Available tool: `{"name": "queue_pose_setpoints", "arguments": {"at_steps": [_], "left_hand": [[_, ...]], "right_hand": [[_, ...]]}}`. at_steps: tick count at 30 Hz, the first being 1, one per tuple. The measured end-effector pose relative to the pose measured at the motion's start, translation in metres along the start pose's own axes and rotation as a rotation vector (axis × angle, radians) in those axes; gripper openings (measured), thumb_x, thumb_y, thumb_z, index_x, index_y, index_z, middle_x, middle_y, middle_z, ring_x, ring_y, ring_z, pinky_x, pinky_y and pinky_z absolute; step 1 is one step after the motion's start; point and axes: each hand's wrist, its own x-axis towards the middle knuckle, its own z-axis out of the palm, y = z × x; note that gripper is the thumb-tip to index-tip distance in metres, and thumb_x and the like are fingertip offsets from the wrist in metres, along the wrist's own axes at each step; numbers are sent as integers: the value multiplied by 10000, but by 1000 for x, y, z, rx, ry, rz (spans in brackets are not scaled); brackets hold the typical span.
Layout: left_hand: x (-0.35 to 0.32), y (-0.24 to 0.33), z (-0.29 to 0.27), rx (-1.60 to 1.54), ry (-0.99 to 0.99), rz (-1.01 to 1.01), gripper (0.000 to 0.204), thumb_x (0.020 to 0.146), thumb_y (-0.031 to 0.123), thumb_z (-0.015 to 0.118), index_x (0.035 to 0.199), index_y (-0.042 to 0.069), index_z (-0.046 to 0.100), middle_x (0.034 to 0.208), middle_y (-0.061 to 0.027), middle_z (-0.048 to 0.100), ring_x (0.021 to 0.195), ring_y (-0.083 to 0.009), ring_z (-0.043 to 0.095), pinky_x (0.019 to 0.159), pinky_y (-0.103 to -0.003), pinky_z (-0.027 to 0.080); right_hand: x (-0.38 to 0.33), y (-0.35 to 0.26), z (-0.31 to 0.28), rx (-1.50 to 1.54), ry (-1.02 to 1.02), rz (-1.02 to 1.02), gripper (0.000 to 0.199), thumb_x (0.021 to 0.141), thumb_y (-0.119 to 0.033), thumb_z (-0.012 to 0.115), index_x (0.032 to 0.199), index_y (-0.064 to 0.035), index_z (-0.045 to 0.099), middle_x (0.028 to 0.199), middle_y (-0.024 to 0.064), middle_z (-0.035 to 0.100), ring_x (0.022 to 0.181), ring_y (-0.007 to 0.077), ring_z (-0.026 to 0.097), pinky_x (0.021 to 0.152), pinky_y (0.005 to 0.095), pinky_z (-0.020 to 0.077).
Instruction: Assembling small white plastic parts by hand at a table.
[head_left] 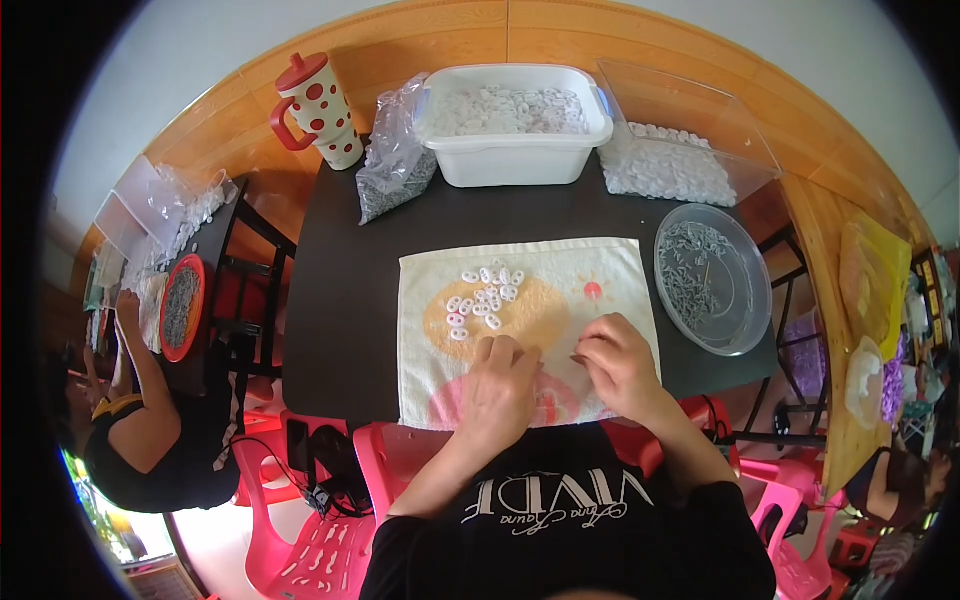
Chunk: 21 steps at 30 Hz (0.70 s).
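A pale towel [425,385] with yellow and pink patches lies on the dark table under both hands. Several small white oval plastic pieces with two holes [490,297] are scattered on its upper left part. My left hand [500,388] is closed at the towel's near edge, just below these pieces; whatever its fingers hold is hidden. My right hand [618,362] hovers over the towel's right side, thumb and forefinger pinched on a tiny dark piece, too small to name. A gap separates the two hands.
At the back stand a white bin [515,160] of white pieces, a bag of grey parts [395,180], a spotted tumbler [325,110] and a bag of white pieces [665,165]. A round clear tub [740,335] holds grey parts. Another person [150,430] works at left.
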Motion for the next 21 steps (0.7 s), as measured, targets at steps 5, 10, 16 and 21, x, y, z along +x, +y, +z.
{"name": "queue_pose_setpoints", "arguments": {"at_steps": [5,10,16,21], "left_hand": [[6,0,-7,-159,10,-1,288,790,-69,669,1071,-16,699,946,-167,631,850,-324,617,722,-357,510],[16,19,-13,-728,-50,-118,275,807,-82,679,1074,-23,698,953,-149,655,816,-232,646,681,-299,499],[6,6,2,-753,-43,-165,242,857,-103,644,1083,-34,700,894,-73,647,742,-120,609,668,-227,485],[0,-7,1,-890,-20,-165,310,892,-112,588,1173,-21,680,921,-35,613,772,-91,601,666,-207,469]], "right_hand": [[3,-12,-10,605,49,316,70,876,94,607,903,34,633,907,62,608,763,133,585,652,206,442],[-3,-12,-10,678,41,387,51,878,72,631,915,37,627,845,72,598,773,123,588,679,252,462],[0,-8,-31,460,100,219,81,846,80,647,907,28,638,847,102,624,749,176,614,684,271,477],[-27,65,-114,-130,350,354,123,833,111,634,902,11,651,834,92,645,744,168,629,672,271,488]]}}
